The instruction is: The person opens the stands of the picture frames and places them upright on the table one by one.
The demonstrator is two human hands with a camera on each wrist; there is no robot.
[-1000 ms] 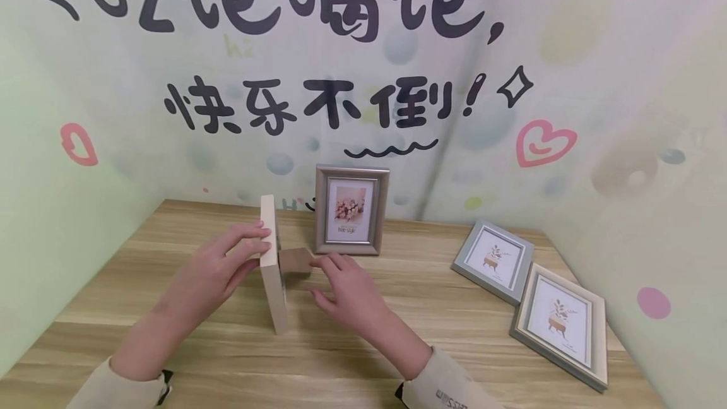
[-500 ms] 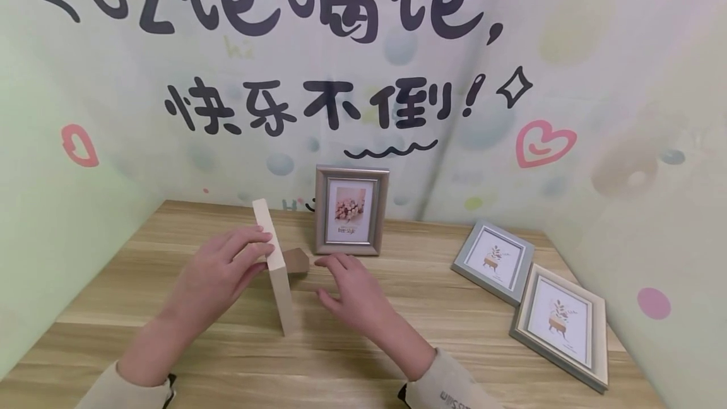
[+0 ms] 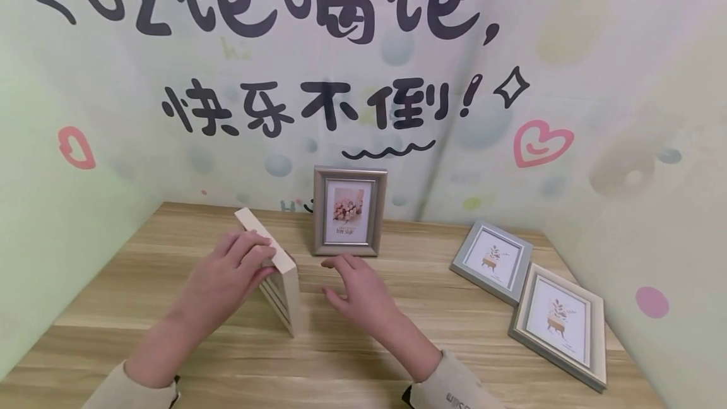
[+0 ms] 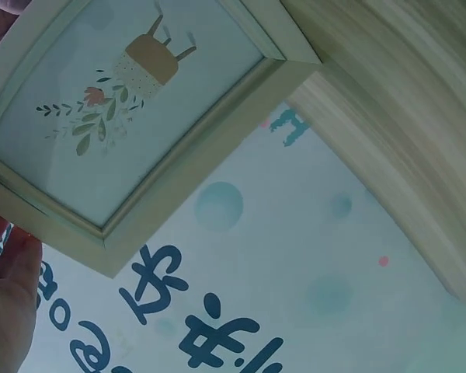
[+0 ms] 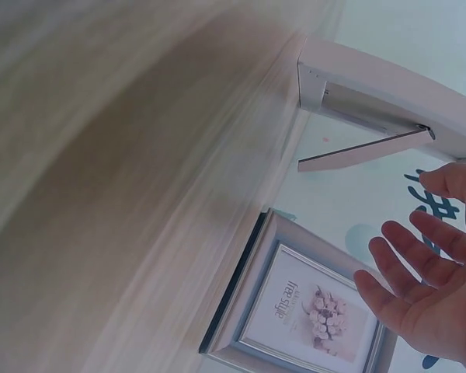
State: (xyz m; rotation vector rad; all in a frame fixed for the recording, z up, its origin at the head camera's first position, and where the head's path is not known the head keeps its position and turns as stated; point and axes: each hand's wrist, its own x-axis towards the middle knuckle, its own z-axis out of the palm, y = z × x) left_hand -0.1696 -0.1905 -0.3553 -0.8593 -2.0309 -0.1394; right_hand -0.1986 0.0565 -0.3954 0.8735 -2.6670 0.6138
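My left hand [image 3: 224,273] grips the top edge of a cream picture frame [image 3: 288,292], which stands upright on the table, seen almost edge-on. In the left wrist view the picture frame [image 4: 179,175] shows its print of a potted plant, with fingers at its edge. Apart from it, to its right, my right hand [image 3: 360,292] is held with loosely bent fingers and nothing in it. A fold-out stand leg [image 5: 365,152] juts from the frame's back in the right wrist view, near the right hand [image 5: 435,284].
A brownish picture frame [image 3: 350,250] with a flower print stands against the back wall. On the right lie a grey-blue frame [image 3: 462,264] and a cream-and-grey frame [image 3: 595,333], touching or nearly so. Wood-grain table [image 3: 352,371]; walls close it in behind and at the sides.
The left hand has turned the cream frame so its front faces more toward the viewer and its top tilts leftward. The right hand has come away from the stand leg, slightly to the right.
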